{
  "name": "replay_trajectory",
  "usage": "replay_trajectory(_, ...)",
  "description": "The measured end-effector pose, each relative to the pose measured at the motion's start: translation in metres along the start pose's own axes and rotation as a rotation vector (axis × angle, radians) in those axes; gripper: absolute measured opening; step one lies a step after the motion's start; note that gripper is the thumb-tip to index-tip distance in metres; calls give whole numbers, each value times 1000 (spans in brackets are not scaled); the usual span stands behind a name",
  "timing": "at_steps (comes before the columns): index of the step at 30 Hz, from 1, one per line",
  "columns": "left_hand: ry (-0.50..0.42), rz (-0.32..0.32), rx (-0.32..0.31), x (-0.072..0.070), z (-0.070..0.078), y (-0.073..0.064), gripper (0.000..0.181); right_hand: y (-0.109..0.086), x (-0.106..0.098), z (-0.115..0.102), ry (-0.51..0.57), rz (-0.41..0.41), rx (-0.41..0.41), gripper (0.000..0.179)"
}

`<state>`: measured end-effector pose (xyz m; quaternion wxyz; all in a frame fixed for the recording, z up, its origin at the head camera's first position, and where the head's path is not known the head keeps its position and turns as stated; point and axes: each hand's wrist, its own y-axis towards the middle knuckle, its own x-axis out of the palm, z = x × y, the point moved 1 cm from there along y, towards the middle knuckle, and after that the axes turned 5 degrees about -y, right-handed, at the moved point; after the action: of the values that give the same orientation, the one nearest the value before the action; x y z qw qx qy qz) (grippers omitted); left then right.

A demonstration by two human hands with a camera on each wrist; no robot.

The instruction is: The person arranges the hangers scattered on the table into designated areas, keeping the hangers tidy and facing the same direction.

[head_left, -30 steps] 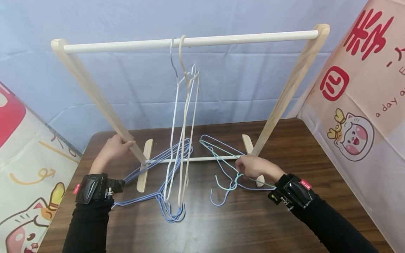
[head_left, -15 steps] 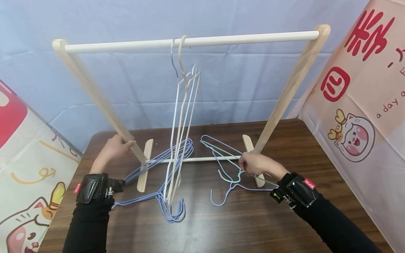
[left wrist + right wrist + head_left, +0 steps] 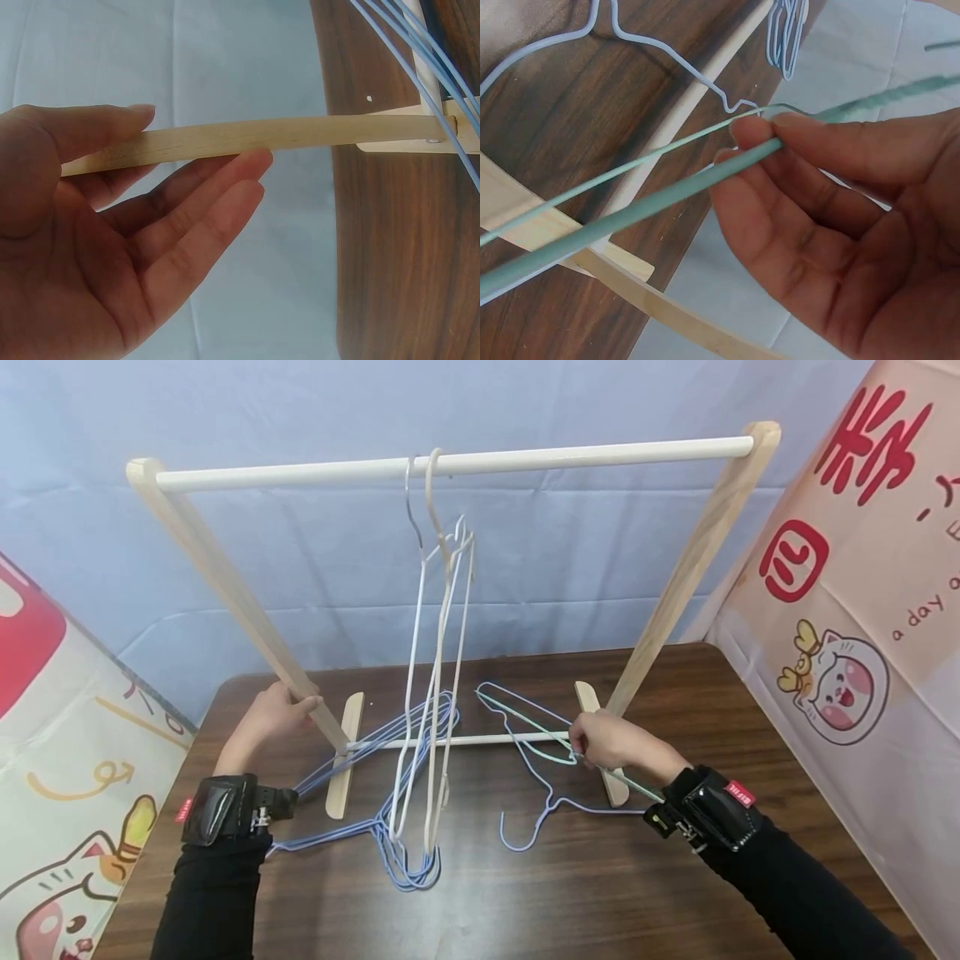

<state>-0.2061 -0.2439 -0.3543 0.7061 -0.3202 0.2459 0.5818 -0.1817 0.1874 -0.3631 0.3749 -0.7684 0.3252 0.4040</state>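
My left hand holds the slanted left wooden post of a clothes rack, thumb on one side and fingers on the other in the left wrist view. With thumb and fingertips, my right hand pinches a mint-green wire hanger near the rack's right foot. Partly under it lies a single blue hanger, its hook toward the front. Several more blue hangers lie bunched on the left, across the lower bar. White hangers hang from the top bar, slightly left of its middle.
The rack's white top bar spans above both hands, and its lower bar crosses the brown wooden table. A right post rises behind my right hand. Blue cloth hangs behind, with printed sheets at both sides.
My right hand has shifted slightly right, and the green hanger's hook has swung up and away from the blue hanger's hook. The white hangers sway a little. My left hand stays on the post.
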Motion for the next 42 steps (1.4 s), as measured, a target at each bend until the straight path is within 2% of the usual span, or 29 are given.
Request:
replay_trajectory(6,-7,3,-3,1,0,0,42,-3,-5,-1,-74,63,-27,28)
replay_trajectory(11,-14,11,6,2,0,-2,41,-3,-8,0,-68,58,-8,23)
replay_trajectory(18,-17,14,6,2,1,-2,41,-5,-14,-1,-74,85,-24,21)
replay_trajectory(34,-17,7,14,2,1,-2,41,-8,-24,-7,119,51,94,21)
replay_trajectory(42,0,9,18,1,2,-1,40,-9,-28,-7,113,80,90,19)
